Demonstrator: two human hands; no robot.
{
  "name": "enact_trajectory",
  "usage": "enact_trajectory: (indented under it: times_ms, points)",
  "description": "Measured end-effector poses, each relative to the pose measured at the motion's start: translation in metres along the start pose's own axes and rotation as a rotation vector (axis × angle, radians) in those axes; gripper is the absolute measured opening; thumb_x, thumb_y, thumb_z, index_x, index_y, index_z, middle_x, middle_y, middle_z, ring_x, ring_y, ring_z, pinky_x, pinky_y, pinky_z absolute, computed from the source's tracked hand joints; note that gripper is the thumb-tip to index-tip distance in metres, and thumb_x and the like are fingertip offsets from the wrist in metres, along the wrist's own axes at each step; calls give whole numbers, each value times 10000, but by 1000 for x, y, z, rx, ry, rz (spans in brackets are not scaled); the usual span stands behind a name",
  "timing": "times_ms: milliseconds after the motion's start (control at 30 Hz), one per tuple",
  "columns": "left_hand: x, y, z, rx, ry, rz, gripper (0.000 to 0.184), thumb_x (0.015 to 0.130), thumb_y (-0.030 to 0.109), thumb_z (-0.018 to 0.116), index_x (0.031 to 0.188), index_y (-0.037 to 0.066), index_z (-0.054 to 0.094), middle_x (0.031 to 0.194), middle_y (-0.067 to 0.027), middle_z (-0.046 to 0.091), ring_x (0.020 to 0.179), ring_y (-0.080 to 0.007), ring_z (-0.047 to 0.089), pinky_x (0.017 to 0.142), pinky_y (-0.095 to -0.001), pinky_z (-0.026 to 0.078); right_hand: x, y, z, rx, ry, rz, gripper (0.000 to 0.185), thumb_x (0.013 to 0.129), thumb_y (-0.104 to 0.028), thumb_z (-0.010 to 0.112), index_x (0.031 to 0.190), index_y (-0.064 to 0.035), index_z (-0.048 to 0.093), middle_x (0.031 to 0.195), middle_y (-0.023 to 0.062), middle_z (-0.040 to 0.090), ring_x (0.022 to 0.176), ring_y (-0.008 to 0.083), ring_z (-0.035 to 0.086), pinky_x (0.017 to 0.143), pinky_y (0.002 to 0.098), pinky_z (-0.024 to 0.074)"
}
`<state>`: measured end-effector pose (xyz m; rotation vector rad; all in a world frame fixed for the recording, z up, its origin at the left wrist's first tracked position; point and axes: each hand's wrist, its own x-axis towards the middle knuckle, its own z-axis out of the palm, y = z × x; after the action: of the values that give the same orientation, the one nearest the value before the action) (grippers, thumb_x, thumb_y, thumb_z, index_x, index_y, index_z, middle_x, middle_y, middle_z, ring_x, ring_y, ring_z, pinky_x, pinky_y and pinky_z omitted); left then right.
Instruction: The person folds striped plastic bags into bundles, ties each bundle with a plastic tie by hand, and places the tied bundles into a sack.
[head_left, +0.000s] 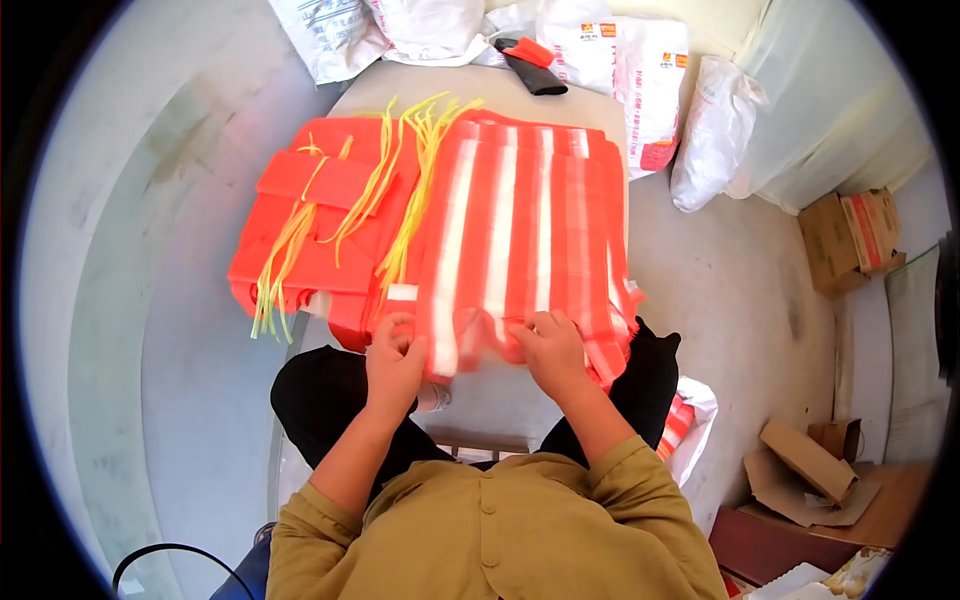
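Observation:
A stack of red-and-white striped plastic bags (520,215) lies spread on the table in front of me. My left hand (396,362) pinches the near left edge of the top bag between thumb and fingers. Farther right along that same edge, my right hand (553,350) has its fingers closed on the plastic. Between the two hands the edge is lifted and slightly blurred. Beside the stack, on the left, sit folded red plastic bundles (325,175) with yellow-green plastic ties (415,165) draped over them.
Filled white sacks (650,90) line the table's far side, and a black-and-red item (532,65) lies at the far edge. Cardboard boxes (850,240) stand on the right, with flattened cardboard (810,475) below. A white bag (695,425) with striped plastic inside is near my right knee.

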<state>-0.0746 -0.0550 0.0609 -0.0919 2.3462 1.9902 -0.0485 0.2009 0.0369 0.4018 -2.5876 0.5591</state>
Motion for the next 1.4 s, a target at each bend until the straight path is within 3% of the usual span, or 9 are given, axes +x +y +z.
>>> enact_trajectory:
  times_ms: [133,267,367,600,700,800,933,1267,1400]
  points:
    - [22,44,31,181,-184,194,160,925,19,598,1082,14,632,645,1,483,584,-49,439,545,-249,355,-10,10,8,26,33,-43,229,717,-51,692,931,-131,713,855,19,604,805,251,585,663,393,481]
    - [54,78,69,462,-347,116,226,941,172,594,1111,45,669,798,-125,693,701,-226,662,662,-376,508,-14,11,15,52,21,-58,210,722,-126,665,932,-124,680,838,15,570,779,240,582,633,416,440]
    - [78,54,96,558,-435,206,290,997,230,577,1160,2,652,763,-60,674,657,-134,615,640,-310,495,-12,8,13,22,60,-47,204,721,-135,664,924,-126,681,835,3,567,774,230,577,635,412,431]
    - [87,32,106,224,-519,-66,337,1054,204,501,1311,21,620,961,-84,714,785,-142,650,739,-296,536,-13,9,9,27,2,-19,173,730,-118,656,900,-127,684,874,16,590,795,232,578,672,401,452]
    - [86,17,91,326,-561,152,318,970,102,595,1281,47,629,1113,-115,702,952,-216,659,858,-352,539,-8,6,2,46,-11,9,172,741,-95,659,910,-118,686,907,34,612,812,253,585,689,399,480]
    - [76,29,77,734,-483,719,372,833,0,670,1198,69,657,1323,-145,626,1208,-331,581,1022,-431,482,4,6,-3,82,50,22,181,739,-111,693,920,-109,700,857,30,610,779,245,608,641,395,487]
    - [68,26,75,786,-543,770,385,739,-43,711,1105,75,683,1453,-146,541,1387,-415,441,1119,-484,409,11,-1,-14,109,17,86,183,767,-84,694,950,-94,701,894,48,646,832,262,637,681,396,522]
    - [67,14,85,539,-621,608,232,830,-42,698,1041,50,720,1423,-142,595,1434,-389,434,1120,-458,433,-11,48,-24,-74,104,460,284,912,-129,705,1183,-49,672,1172,126,656,965,296,659,824,383,547]
    - [70,6,85,303,-635,376,213,883,-57,658,1078,15,701,1441,-129,594,1468,-339,420,1114,-411,437,-30,79,-53,306,232,737,426,958,-157,619,1358,-22,561,1280,183,596,1055,278,649,925,374,529]
